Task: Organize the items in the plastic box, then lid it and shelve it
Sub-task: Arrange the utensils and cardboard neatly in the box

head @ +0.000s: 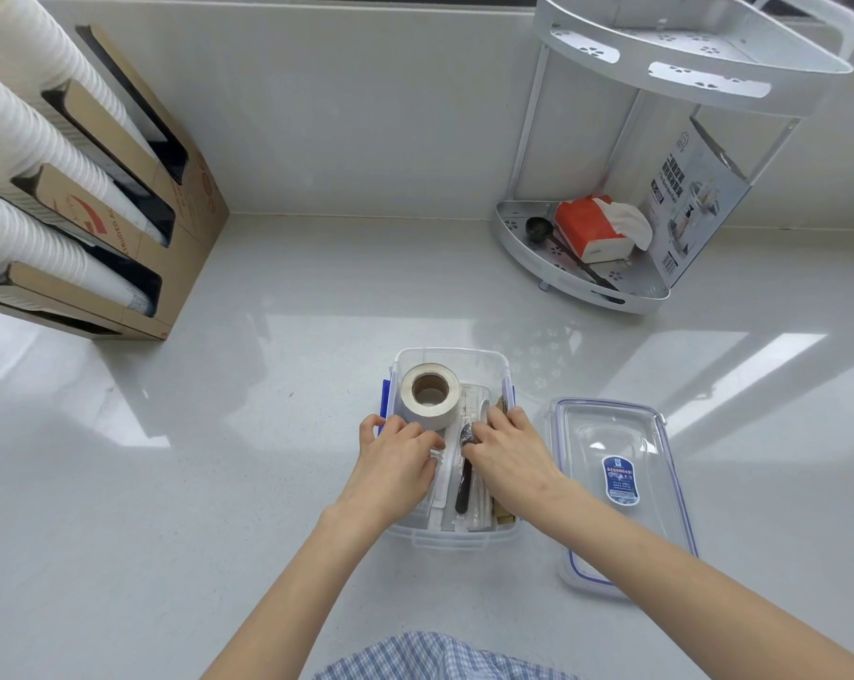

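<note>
A clear plastic box (pixel 452 356) with blue side clips stands on the white counter in front of me. A roll of pale tape (pixel 429 396) stands tilted in its far left corner. Wrapped cutlery packets, among them a dark spoon (pixel 464 476), lie lengthwise in the box. My left hand (pixel 396 461) rests palm down on the packets at the left, fingers touching the tape roll. My right hand (pixel 506 451) presses on the packets at the right, fingertips by the spoon's bowl. The clear lid (pixel 621 488) with a blue seal and label lies flat to the right of the box.
A white two-tier corner shelf (pixel 582 282) stands at the back right, holding a red tissue pack (pixel 589 228), a black scoop (pixel 538 229) and a printed carton (pixel 690 198). A cardboard dispenser (pixel 184 228) with stacked paper cups stands at the back left.
</note>
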The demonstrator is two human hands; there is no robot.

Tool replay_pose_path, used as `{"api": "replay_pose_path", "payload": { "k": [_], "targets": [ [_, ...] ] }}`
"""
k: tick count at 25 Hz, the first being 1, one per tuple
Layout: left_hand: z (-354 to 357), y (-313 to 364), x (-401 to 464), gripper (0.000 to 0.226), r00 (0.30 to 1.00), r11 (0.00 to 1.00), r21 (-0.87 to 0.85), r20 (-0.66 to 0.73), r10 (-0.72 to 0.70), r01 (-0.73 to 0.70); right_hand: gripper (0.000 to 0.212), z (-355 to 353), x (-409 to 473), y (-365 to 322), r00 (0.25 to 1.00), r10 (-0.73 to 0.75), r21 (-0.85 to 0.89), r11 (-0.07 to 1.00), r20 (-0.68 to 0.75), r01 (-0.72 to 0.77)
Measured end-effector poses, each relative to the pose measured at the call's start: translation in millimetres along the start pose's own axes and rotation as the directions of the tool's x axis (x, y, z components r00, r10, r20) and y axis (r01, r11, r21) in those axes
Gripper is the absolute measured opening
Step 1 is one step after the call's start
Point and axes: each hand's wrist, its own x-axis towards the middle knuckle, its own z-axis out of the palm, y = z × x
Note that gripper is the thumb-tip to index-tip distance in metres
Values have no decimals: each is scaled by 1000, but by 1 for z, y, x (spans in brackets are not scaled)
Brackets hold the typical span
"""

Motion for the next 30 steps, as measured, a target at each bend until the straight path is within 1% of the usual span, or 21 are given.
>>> {"api": "replay_pose_path", "payload": {
  "k": [1,3,5,7,9,10,12,14,16,17,19,20,22,25,30],
  "targets": [
    [0,0,0,31,1000,1000,1,0,1,-1,27,1,1,0,1000,0,15,1000,15,0],
    [1,0,1,31,1000,1000,2,-1,0,0,27,4,2,0,1000,9,12,1000,-13,-9],
    [3,1,1,31,1000,1000,-2,-15,-5,5,26,3,1,1,1000,16,58,998,-25,-14],
    [4,2,0,31,999,1000,-10,-40,-16,16,25,5,1,1,995,25,95,995,-98,-16],
    [5,3,0,31,998,999,-18,-60,-30,29,17,5,0,0,977,78,122,991,-200,-54],
    [6,3,0,32,997,999,-20,-66,-34,33,15,6,-1,1,971,99,151,986,-219,-66],
    [6,4,0,32,997,999,-19,-69,-37,36,17,8,-2,0,968,101,247,968,-229,-43],
    [5,4,0,33,997,999,-18,-64,-33,32,17,10,-2,1,954,138,276,959,-267,-61],
    [4,5,0,35,997,999,-25,-67,-28,26,24,11,-5,1,937,187,312,946,-297,-90],
    [3,4,0,35,997,999,-26,-70,-27,25,23,12,-6,1,930,201,346,934,-307,-87],
    [1,4,0,34,997,999,-28,-78,-26,24,16,13,-7,3,929,211,426,902,-305,-66],
    [0,5,0,34,996,999,-32,-88,-26,23,16,11,-8,4,923,231,466,882,-307,-66],
    [-2,6,0,34,993,999,-45,-116,-22,17,26,8,-9,9,913,280,532,842,-296,-86],
    [-7,8,0,35,989,998,-69,-146,-11,1,36,5,-12,17,906,314,586,805,-283,-96],
    [-12,23,0,36,982,992,-121,-188,5,-29,38,4,-24,32,879,409,663,732,-245,-156]
  ]
}}
